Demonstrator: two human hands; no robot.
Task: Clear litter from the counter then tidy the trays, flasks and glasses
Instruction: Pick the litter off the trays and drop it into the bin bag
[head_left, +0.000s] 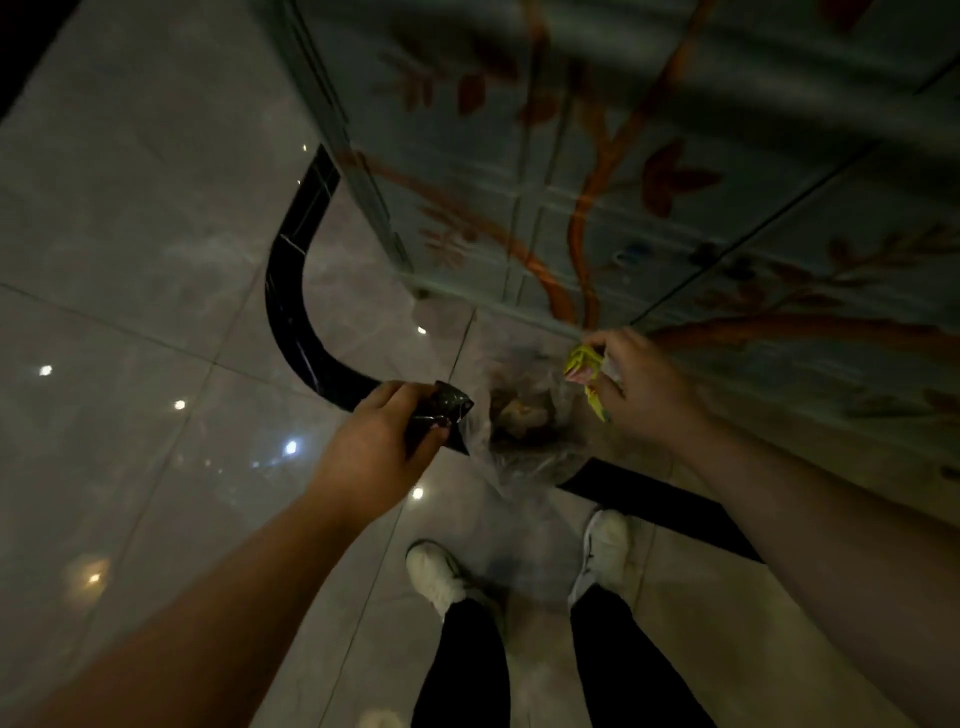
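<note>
A clear plastic rubbish bag (519, 447) stands open on the tiled floor in the head view, with brownish waste inside. My left hand (384, 441) is shut on a crumpled black wrapper (447, 405) at the bag's left rim. My right hand (639, 384) is shut on yellow and pink crumpled litter (582, 364), held just above the bag's right rim. The counter top, trays, flasks and glasses are out of view.
A pale blue cabinet front (623, 182) painted with orange branches rises behind the bag. A curved black band (291, 291) runs across the glossy grey floor tiles. My two white shoes (436, 571) stand just in front of the bag.
</note>
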